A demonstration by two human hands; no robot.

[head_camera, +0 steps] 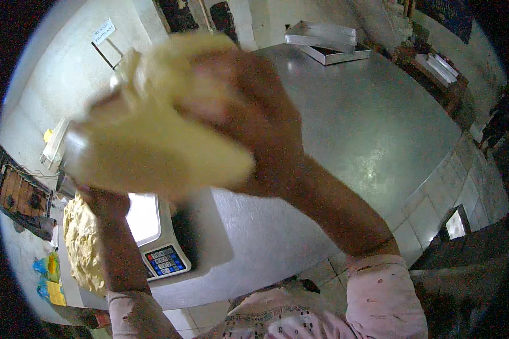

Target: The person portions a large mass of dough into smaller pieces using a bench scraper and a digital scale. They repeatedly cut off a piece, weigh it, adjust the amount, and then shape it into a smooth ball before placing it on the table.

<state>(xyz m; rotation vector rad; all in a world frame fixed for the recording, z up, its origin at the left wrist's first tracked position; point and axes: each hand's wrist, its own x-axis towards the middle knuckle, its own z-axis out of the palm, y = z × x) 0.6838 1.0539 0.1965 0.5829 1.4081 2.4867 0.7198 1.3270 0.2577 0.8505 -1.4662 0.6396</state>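
Observation:
A large piece of pale yellow dough [165, 148] is held up close to the camera, blurred. My right hand [246, 114] grips its right side. At the left, my left hand [106, 190] is mostly hidden behind the dough; a shiny metal thing [75, 144], too blurred to name, shows beside it. Below the dough a digital scale [167, 258] with a keypad and a bright metal pan [143, 218] stands on the steel table [271, 237]. A big mound of dough [82, 245] lies left of my left forearm.
Two rectangular metal baking tins [322, 36], one resting on the other, stand at the table's far edge. More long metal tins [437, 68] lie on a wooden surface at the far right. A yellow and blue plastic packet [51, 279] is at the lower left.

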